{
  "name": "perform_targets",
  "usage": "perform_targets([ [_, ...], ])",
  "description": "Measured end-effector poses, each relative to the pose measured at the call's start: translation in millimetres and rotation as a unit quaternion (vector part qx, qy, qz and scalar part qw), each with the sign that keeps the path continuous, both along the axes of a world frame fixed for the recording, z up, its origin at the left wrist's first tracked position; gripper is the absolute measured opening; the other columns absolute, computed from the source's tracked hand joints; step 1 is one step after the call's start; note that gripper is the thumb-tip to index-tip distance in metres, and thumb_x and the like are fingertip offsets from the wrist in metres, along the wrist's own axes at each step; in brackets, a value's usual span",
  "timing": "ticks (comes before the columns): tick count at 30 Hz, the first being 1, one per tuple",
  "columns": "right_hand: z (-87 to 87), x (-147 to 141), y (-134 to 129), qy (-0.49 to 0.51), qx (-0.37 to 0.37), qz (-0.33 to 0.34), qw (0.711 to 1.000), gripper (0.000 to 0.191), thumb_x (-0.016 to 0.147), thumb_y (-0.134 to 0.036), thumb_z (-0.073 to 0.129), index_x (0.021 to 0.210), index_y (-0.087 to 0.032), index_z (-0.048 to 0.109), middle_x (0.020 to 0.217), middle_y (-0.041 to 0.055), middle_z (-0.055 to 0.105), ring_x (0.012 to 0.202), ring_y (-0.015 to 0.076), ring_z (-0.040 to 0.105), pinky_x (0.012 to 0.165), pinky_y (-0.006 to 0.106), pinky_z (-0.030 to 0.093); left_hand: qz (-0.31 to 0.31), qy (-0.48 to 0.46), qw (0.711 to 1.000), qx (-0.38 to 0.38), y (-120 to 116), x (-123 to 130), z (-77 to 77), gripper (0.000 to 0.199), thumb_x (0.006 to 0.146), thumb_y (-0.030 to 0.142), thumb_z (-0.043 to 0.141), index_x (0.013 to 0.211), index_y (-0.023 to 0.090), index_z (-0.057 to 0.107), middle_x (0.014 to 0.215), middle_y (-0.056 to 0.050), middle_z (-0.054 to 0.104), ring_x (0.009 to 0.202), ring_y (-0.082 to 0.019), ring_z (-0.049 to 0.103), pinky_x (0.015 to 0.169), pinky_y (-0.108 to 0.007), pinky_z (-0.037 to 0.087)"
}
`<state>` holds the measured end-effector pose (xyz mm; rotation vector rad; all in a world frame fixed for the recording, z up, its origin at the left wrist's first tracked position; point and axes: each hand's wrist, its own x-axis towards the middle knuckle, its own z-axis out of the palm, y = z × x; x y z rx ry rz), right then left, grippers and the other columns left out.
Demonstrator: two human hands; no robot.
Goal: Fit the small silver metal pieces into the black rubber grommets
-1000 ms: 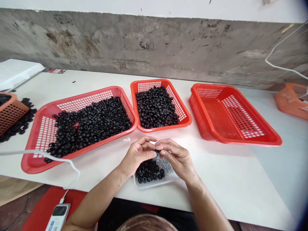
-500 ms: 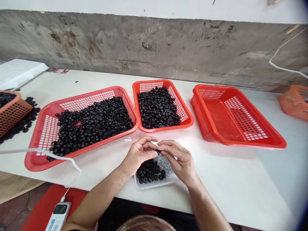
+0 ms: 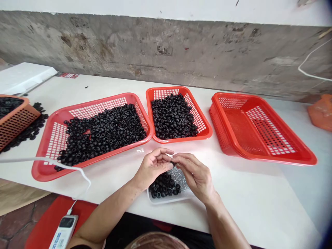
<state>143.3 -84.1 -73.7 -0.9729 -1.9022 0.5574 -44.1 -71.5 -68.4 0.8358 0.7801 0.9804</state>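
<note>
The person's two hands are staying close together above the table, and almost nothing is changing: only the head camera is drifting a little, while the hands keep their place. The left hand [image 3: 153, 167] and the right hand [image 3: 194, 174] are meeting at the fingertips. The fingers [image 3: 166, 152] are nearly closed and are pinching one small black rubber ring [image 3: 172, 163], which is partly hidden, so I cannot tell which hand is gripping it more. At 6 o'clock from the fingertips, a white plastic tray [image 3: 168, 200] is holding a pile of black rings [image 3: 163, 185] on a glittering silver sheet [image 3: 178, 178]. At 12 o'clock a red basket [image 3: 166, 89] is holding more rings, at 10 o'clock a larger red basket [image 3: 46, 174] is also holding rings, and at 2 o'clock a stacked red basket [image 3: 259, 155] is standing without rings.
</note>
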Motion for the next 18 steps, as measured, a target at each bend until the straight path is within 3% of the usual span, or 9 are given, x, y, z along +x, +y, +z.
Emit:
perform_targets([
  [9, 2.6, -2.2, -1.0, -0.04, 0.045, 0.026, 0.998, 0.044, 0.1, -0.016, 0.06, 0.14, -0.032, 0.058, 0.118, 0.0062, 0.07, 0.108, 0.0206, 0.068, 0.09, 0.036, 0.058, -0.005, -0.029, 0.999, -0.022, 1.9, -2.9, -2.1, 0.035, 0.072, 0.017, 0.082, 0.107, 0.019, 0.074, 0.084, -0.002, 0.073, 0.076, -0.012, 0.065, 0.071, -0.022, 0.05],
  [13, 3.8, -6.4, 0.5, -0.074, 0.091, 0.018, 0.993, 0.05, 0.098, -0.023, 0.067, 0.145, -0.027, 0.051, 0.117, 0.0089, 0.073, 0.104, 0.022, 0.07, 0.086, 0.037, 0.056, -0.006, -0.046, 0.999, -0.024, 2.2, -2.5, -2.0, 0.035, 0.073, 0.016, 0.08, 0.107, 0.02, 0.075, 0.086, -0.002, 0.073, 0.08, -0.014, 0.067, 0.071, -0.022, 0.05],
  [18, -2.0, -7.0, 0.0, -0.152, 0.163, -0.014, 0.975, 0.044, 0.099, -0.018, 0.063, 0.142, -0.018, 0.052, 0.115, 0.0115, 0.075, 0.1, 0.0208, 0.072, 0.09, 0.038, 0.049, -0.019, -0.047, 0.998, -0.04, 0.4, -2.1, -2.8, 0.034, 0.072, 0.016, 0.081, 0.106, 0.02, 0.075, 0.087, -0.002, 0.073, 0.082, -0.013, 0.065, 0.074, -0.022, 0.051],
])
